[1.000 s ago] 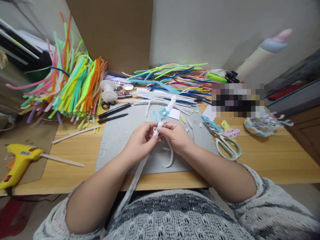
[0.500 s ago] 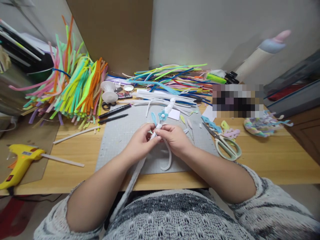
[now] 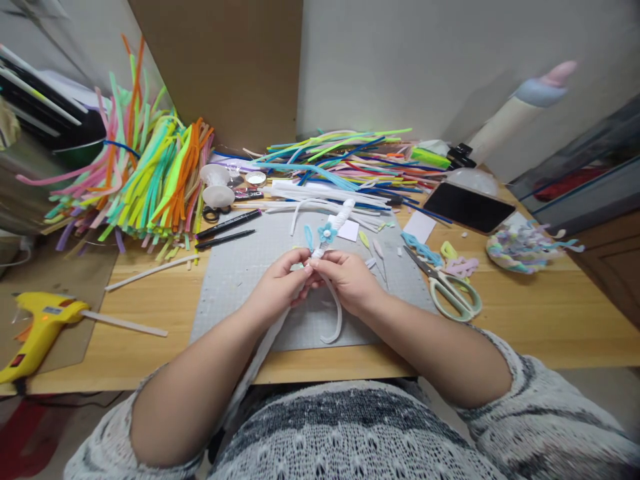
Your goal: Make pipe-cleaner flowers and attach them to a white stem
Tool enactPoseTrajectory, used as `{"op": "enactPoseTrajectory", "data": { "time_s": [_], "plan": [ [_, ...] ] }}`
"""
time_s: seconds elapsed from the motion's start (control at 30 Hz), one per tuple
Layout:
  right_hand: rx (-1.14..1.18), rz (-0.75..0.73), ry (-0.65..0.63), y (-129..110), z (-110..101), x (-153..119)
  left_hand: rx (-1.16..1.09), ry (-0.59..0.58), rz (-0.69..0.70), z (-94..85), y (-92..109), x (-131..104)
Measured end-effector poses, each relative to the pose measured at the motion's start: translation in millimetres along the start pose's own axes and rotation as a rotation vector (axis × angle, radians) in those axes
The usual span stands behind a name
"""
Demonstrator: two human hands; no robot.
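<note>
Over the grey cutting mat (image 3: 227,293), my left hand (image 3: 280,283) and my right hand (image 3: 350,277) meet, fingertips pinched on a white pipe cleaner braid (image 3: 342,215). Its thick upper part leans up and right beyond my fingers, carrying a blue flower (image 3: 327,233) with a pale centre. A small blue petal-like loop (image 3: 309,236) stands beside the flower. One loose white pipe cleaner end (image 3: 338,320) curls below my right hand. Another long white strand (image 3: 255,367) runs from under my left hand toward my lap. My fingers hide the lower part of the braid.
At left lie a yellow glue gun (image 3: 47,327) and bundled colourful pipe cleaners (image 3: 165,177). Black markers (image 3: 227,225) lie by the mat. More pipe cleaners (image 3: 340,160) are heaped behind. Right are scissors (image 3: 453,293), a phone (image 3: 470,205) and a pastel braided piece (image 3: 517,250).
My fingers have shifted slightly on the white braid, and my left fingertips have drawn closer together. The long strand by my lap has moved a little. The view has shifted slightly.
</note>
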State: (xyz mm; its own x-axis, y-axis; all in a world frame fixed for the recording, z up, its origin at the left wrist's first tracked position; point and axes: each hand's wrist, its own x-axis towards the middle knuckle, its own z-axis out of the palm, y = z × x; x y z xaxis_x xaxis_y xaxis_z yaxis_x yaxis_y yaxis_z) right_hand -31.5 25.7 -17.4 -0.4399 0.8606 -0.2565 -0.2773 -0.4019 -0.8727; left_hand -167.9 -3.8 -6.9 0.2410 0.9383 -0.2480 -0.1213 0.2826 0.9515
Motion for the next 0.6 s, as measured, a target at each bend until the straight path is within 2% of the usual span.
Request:
{"op": "enactPoseTrajectory", "data": {
  "time_s": [0.13,0.23,0.3,0.43,0.5,0.6],
  "plan": [
    [0.013,0.003,0.01,-2.8,2.5,-1.2,-0.006,-0.02,-0.023,2.4,3.6,-0.9],
    [0.016,0.01,0.054,-3.5,3.3,-1.4,0.08,0.005,-0.004,4.1,3.1,-1.1],
    [0.005,-0.005,0.08,-3.4,3.1,-1.4,0.219,0.044,0.081,3.7,1.5,-0.9],
    [-0.034,-0.036,0.116,-3.4,1.7,-0.7,0.623,0.1,0.36,-0.5,0.0,-1.0],
    [-0.026,-0.018,0.129,-4.0,0.7,0.2,0.723,0.122,0.396,-3.5,1.5,-1.9],
    [-0.008,-0.003,0.136,-5.8,-1.2,1.5,0.738,0.145,0.385,-7.6,5.8,-4.1]
  ]
}}
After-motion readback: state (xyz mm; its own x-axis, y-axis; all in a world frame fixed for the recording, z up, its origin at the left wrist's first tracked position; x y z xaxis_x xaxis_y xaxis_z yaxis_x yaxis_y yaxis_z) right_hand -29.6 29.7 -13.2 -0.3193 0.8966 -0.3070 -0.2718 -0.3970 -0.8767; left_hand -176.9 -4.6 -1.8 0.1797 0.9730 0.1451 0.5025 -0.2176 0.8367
